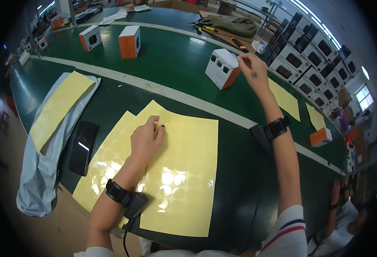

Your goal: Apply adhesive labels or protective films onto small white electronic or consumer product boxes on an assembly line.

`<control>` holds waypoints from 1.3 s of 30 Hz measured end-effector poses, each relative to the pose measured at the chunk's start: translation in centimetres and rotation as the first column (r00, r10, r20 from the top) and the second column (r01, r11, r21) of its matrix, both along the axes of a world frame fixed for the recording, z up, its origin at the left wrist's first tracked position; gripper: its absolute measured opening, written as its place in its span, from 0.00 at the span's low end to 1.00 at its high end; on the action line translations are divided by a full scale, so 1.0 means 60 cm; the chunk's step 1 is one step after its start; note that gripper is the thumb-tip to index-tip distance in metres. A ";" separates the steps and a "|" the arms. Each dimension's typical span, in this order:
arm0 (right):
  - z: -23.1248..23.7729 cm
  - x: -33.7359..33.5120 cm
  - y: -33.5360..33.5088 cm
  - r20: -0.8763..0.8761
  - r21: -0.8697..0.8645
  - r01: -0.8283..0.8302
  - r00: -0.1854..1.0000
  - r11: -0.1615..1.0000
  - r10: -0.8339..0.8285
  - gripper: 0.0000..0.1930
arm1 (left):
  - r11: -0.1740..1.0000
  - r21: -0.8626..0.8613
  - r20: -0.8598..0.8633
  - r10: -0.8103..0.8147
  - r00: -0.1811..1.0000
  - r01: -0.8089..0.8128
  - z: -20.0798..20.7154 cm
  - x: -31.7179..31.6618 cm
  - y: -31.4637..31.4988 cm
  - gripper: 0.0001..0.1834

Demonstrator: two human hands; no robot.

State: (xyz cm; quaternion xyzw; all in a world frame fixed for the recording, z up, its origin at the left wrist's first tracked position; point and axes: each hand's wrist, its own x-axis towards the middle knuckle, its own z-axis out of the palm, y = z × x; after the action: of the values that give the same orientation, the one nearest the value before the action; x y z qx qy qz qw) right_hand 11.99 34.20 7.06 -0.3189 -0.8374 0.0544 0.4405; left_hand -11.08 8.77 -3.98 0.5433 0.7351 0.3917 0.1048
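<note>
My left hand (pixel 147 138) rests on a yellow sheet (pixel 192 150) of clear round stickers, near its upper edge. Its fingers are curled, with thumb and index finger close together by a faint glint. What they hold, if anything, is too small to tell. My right hand (pixel 253 70) reaches farther out, thumb and fingers pinched at the upper right corner of a small white and orange box (pixel 221 68). Whatever lies in that pinch cannot be made out. A second yellow sticker sheet (pixel 96 173) lies partly under the first, beneath my left forearm.
Left of the sheets lie a black phone (pixel 83 147) and a grey plastic bag (pixel 36 182) bearing a yellow strip (pixel 60 111). More boxes (pixel 129 41) stand on the green belt (pixel 167 55). Stacked boxes (pixel 312 60) rise at right. A co-worker's arms (pixel 334 203) show at lower right.
</note>
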 end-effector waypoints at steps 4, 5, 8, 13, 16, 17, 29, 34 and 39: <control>-0.027 -0.018 0.045 0.123 0.248 0.019 0.991 0.968 -0.051 0.07 | 0.999 -0.015 0.003 0.030 1.000 -0.030 -0.002 -0.002 0.003 0.15; -0.034 -0.020 0.050 0.154 0.268 0.028 0.985 0.963 -0.072 0.07 | 0.999 -0.048 0.006 0.025 1.000 -0.025 0.003 -0.002 0.001 0.15; -0.052 -0.019 0.048 0.215 0.329 0.048 0.969 0.943 -0.124 0.06 | 0.996 -0.089 0.012 0.017 1.000 -0.016 0.012 0.000 -0.001 0.16; -0.057 -0.008 0.041 0.274 0.417 0.037 0.947 0.908 -0.164 0.06 | 0.999 -0.052 0.024 0.014 1.000 -0.013 0.012 0.000 0.000 0.15; -0.054 0.001 0.039 0.340 0.443 -0.007 0.927 0.897 -0.161 0.05 | 0.999 -0.044 0.012 0.015 1.000 -0.014 0.009 0.001 0.001 0.15; -0.053 0.002 0.037 0.359 0.447 -0.020 0.920 0.894 -0.159 0.05 | 0.999 -0.037 0.005 0.018 1.000 -0.018 0.008 0.000 0.001 0.15; -0.051 0.034 0.009 0.509 0.479 -0.091 0.839 0.873 -0.192 0.09 | 0.998 -0.057 -0.015 0.021 1.000 -0.022 0.006 -0.002 0.001 0.16; -0.069 0.019 0.013 0.048 0.080 0.151 0.987 0.985 -0.155 0.10 | 0.996 -0.082 -0.011 0.025 1.000 -0.026 0.008 -0.002 0.001 0.17; -0.090 0.008 0.026 -0.002 0.249 0.419 0.902 0.873 -0.432 0.09 | 0.998 -0.057 -0.023 0.016 1.000 -0.017 0.005 0.001 0.002 0.17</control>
State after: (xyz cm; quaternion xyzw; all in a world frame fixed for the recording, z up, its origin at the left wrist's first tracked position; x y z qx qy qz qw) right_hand 12.45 35.73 1.66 -0.4403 -0.7585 -0.1555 0.4547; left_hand -11.01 8.92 -3.68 0.5383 0.7516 0.3653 0.1085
